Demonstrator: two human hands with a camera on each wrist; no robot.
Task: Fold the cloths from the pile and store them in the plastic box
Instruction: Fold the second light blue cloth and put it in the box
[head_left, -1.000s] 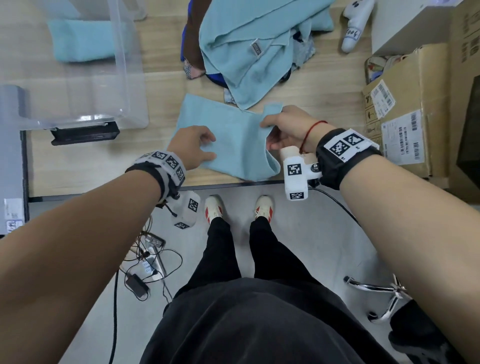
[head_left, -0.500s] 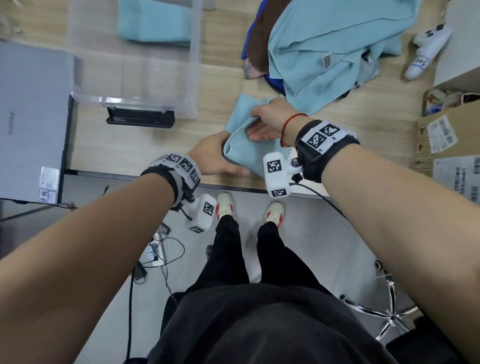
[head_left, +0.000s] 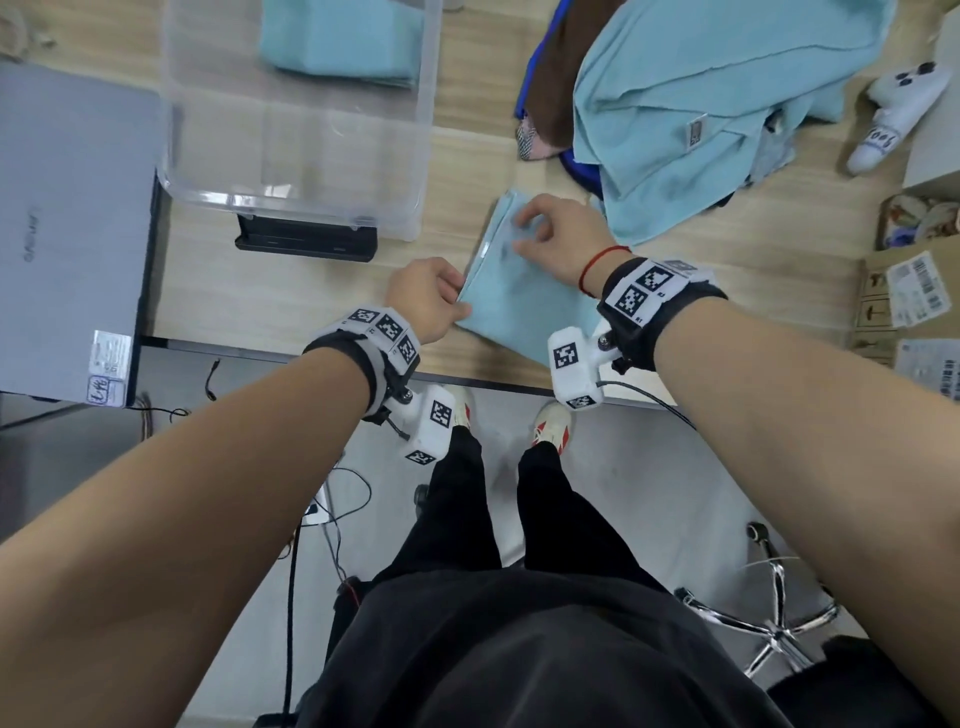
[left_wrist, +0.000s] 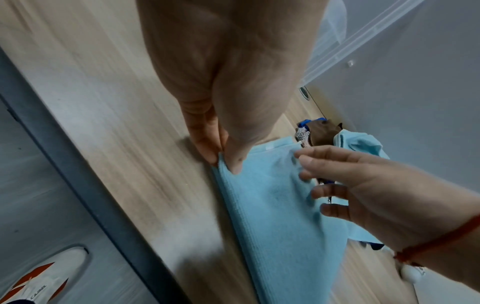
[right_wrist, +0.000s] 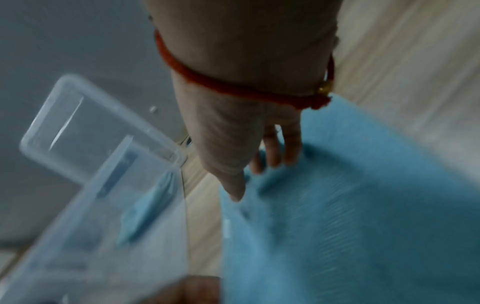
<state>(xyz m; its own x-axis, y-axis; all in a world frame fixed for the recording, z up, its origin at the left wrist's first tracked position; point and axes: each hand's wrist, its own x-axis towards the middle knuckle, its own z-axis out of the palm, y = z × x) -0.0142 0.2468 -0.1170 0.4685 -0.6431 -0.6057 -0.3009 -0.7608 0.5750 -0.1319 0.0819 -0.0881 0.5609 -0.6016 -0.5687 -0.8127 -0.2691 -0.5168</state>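
Observation:
A light blue cloth (head_left: 524, 306) lies folded into a narrow strip on the wooden table, near its front edge. My left hand (head_left: 460, 306) pinches the strip's left edge between thumb and fingers (left_wrist: 223, 162). My right hand (head_left: 524, 234) is over the far end of the cloth (left_wrist: 272, 216), fingers spread and touching its top (left_wrist: 309, 181). The right wrist view is blurred; it shows straight fingers (right_wrist: 272, 158) on the cloth (right_wrist: 363, 205). The clear plastic box (head_left: 296, 197) stands to the far left with a folded blue cloth (head_left: 337, 41) inside. The pile (head_left: 701, 104) lies at the far right.
A grey laptop (head_left: 67, 234) sits at the table's left end. A black block (head_left: 306, 241) lies in front of the box. Cardboard boxes (head_left: 914, 296) and a white controller (head_left: 893, 114) stand at the right. A chair base (head_left: 774, 618) is on the floor.
My right hand carried the cloth's right side over to the left, folding it into a narrow strip, then let go and now rests on top. My left hand stayed at the left edge.

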